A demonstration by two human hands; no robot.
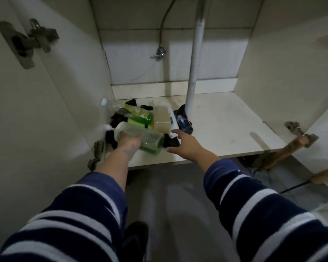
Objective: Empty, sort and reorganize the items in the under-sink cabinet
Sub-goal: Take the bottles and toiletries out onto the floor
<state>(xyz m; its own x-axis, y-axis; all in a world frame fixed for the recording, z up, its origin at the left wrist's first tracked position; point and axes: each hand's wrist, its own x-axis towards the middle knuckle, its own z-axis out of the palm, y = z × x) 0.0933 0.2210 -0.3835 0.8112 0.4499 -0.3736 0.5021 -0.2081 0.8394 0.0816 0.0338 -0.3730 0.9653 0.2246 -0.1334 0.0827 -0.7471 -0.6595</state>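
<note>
A clear bottle with green liquid [150,141] lies on its side at the front left of the cabinet floor [225,125]. My left hand [129,143] grips it from below. My right hand [184,143] reaches in beside it with fingers spread, its fingertips at a white cap [172,136]. Behind lie a second green bottle [140,116], a beige bottle [162,119], a white bottle [173,120], an empty clear bottle [110,105] and a dark blue item [184,122], all piled on black plastic [114,118].
A white drain pipe [194,59] comes down into the cabinet floor behind the pile. A grey hose and valve [160,52] hang on the back wall. Both doors stand open, with hinges [31,40] on the left and hinges [301,134] on the right. A dark shoe [134,241] is on the floor.
</note>
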